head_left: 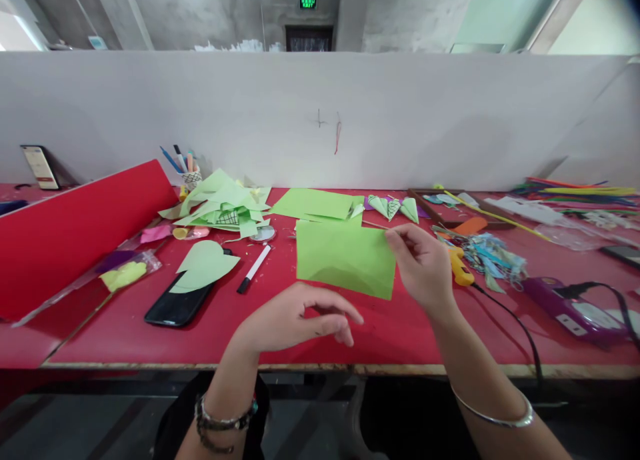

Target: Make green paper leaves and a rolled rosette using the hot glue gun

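Observation:
A rectangular sheet of green paper [345, 257] is held up over the red table. Its upper right corner is pinched between the thumb and fingers of my right hand [423, 263]. My left hand [303, 319] hovers in front of the sheet, below its lower edge, fingers curved and apart with nothing between them. Behind the held sheet lies more green paper [310, 203]. To the left of my left hand, a green paper heart [206, 263] rests on a black phone [175, 307], and a white marker with black ends [256, 268] lies beside them.
Green paper scraps [220, 203] are heaped at the back left, near a pen cup [191, 177]. A red board [85, 240] leans at the left. Folded green cones [395, 208] stand behind my right hand. Rightward lie a yellow glue gun [460, 268], its cord, and a purple power strip [575, 313].

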### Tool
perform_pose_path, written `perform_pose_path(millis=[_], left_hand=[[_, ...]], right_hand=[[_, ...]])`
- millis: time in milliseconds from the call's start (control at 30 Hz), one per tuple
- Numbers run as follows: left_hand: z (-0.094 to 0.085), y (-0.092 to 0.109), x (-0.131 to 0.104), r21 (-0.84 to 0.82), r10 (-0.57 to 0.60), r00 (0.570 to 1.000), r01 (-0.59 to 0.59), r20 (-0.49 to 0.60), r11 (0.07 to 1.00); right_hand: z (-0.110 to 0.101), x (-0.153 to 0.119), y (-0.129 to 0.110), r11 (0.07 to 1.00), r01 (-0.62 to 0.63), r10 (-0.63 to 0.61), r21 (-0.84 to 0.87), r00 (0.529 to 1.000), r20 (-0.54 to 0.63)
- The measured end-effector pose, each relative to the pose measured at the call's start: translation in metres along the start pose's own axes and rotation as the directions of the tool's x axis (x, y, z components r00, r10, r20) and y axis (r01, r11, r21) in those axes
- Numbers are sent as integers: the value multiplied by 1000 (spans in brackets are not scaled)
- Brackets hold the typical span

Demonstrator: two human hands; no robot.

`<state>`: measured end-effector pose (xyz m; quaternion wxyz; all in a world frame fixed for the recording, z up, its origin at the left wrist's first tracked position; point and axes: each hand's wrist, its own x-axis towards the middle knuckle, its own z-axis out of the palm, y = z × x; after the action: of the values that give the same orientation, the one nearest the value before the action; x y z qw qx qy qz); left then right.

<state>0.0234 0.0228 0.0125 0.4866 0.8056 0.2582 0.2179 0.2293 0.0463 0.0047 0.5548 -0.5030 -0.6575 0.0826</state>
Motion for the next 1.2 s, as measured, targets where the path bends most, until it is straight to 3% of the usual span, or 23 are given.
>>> perform_pose_path(millis=[33,67,133,200,333,433,567,633,800,967,1033,1100,1167,1200], left_hand=[[2,5,-1,77,77,983,-65,-166,995],[4,10,-2,186,163,933,-106,-322,977],[8,14,-1,426,335,795,-108,-505,898],[11,14,2,622,461,727,-60,-509,781],[16,6,9,845,602,690,26,-402,535],[19,2,12,880,634,669,67,-389,470],[20,0,12,898,689,602,115,-403,425],[17,0,10,900,687,605,130,-404,415],[4,-5,4,917,650,659,169,-378,362],[-19,-25,-4,911,596,689,289,-412,295],[-28,-34,-9,879,555,682,371,-477,300],[-34,-38,-13,805,511,622,441,-594,398],[-35,-37,-14,674,423,566,359,-708,646],[-33,-35,-13,584,374,566,245,-734,774]], right_hand=[[-1,-2,-5,998,45,-44,-32,998,36],[-2,-5,-11,994,99,-94,-55,991,95],[-1,-11,-24,972,223,-202,-72,952,231],[0,-16,-34,943,327,-293,-57,901,319],[3,-22,-43,928,368,-327,-60,879,347],[5,-24,-43,939,340,-302,-46,883,358],[2,-25,-44,942,333,-297,-40,884,360],[-2,-24,-45,948,315,-282,-47,899,335],[-17,-13,-42,970,232,-208,-74,948,239],[-30,-2,-24,992,102,-92,-71,987,134],[-36,2,-16,998,38,-34,-54,997,71],[-39,4,-11,1000,3,-3,-30,1000,18],[-40,5,-8,1000,5,-5,-23,999,32],[-39,5,-8,1000,16,-15,-26,998,55]])
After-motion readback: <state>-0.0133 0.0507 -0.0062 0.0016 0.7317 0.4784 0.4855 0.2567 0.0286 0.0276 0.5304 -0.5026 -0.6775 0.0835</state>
